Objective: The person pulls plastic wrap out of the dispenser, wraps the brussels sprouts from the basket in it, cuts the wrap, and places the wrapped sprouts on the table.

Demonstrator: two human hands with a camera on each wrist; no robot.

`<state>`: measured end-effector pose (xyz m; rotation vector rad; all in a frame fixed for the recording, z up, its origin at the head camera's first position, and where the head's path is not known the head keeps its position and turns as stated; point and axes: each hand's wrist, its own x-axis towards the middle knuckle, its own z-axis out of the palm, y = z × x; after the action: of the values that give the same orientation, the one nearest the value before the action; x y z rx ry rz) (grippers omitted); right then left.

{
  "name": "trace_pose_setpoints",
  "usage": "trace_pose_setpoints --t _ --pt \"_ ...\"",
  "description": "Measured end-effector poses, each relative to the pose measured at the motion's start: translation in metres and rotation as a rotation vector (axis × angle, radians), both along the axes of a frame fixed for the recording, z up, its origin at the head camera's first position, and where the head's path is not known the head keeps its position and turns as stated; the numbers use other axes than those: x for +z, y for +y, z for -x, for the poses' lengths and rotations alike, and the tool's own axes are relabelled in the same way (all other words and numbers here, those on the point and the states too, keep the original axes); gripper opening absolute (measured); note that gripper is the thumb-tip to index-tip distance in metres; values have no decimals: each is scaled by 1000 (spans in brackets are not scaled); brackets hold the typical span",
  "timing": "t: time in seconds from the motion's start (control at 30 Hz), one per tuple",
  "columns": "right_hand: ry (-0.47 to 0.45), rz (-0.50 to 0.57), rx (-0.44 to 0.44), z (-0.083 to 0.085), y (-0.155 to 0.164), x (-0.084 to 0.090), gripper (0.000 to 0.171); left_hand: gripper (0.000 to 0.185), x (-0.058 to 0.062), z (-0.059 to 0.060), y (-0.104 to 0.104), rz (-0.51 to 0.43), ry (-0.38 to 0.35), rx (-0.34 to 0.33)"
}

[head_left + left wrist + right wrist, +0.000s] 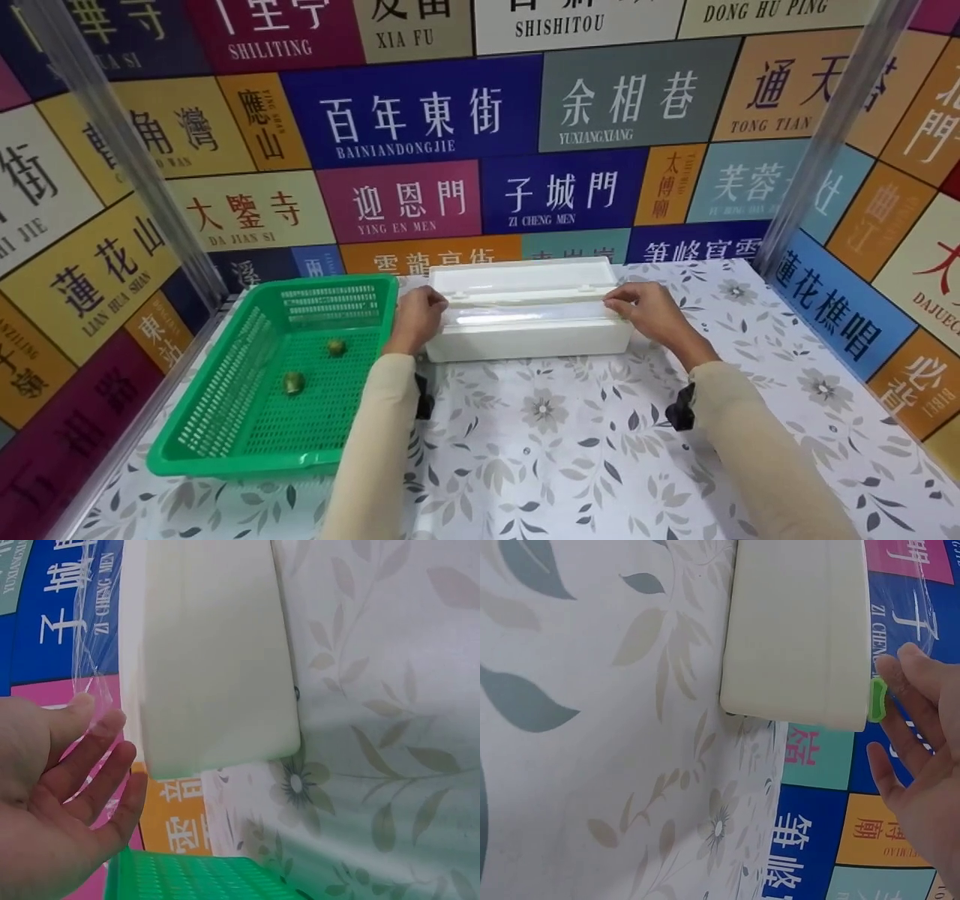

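A long white cling film dispenser (529,341) stands on the table with its lid (521,276) raised at the back. Clear cling film (517,313) stretches across its top between my two hands. At the left end, my left hand (418,319) pinches one corner of the film between thumb and index finger, the other fingers loosely bent. My right hand (651,311) pinches the film's opposite corner at the right end. Close to the right fingers, a small green slider (877,700) shows on the dispenser's edge in the right wrist view.
To the left stands a green plastic basket (169,442) with two small round brownish-green items (293,383) inside. A white cloth with a leaf and flower print (555,465) covers the table. Behind it rises a wall of coloured signs (412,112), with clear posts at the corners.
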<state>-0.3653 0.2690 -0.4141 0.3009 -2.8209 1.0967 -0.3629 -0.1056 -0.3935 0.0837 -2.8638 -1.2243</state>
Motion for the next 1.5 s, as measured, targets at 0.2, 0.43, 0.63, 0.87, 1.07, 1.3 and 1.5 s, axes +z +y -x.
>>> trace_pose_setpoints --t 0.2,0.43,0.63,0.87,1.07,1.3,1.5 --pt "-4 28 -36 0 -3 3 23 17 2 4 2 6 34 9" --pt "37 44 -82 2 -8 6 22 18 4 4 1 -14 95 8" --pt "22 70 -126 7 -8 12 20 22 7 10 -1 -24 78 -3" --pt "72 61 -142 12 -16 15 17 23 12 12 -3 58 109 -20" --pt "85 73 -147 15 -19 23 17 23 16 16 -4 95 112 -41" --pt "105 59 -151 15 -19 26 16 23 22 17 -5 66 130 -60" --pt "106 60 -144 13 -17 33 17 23 27 15 -8 30 145 -89"
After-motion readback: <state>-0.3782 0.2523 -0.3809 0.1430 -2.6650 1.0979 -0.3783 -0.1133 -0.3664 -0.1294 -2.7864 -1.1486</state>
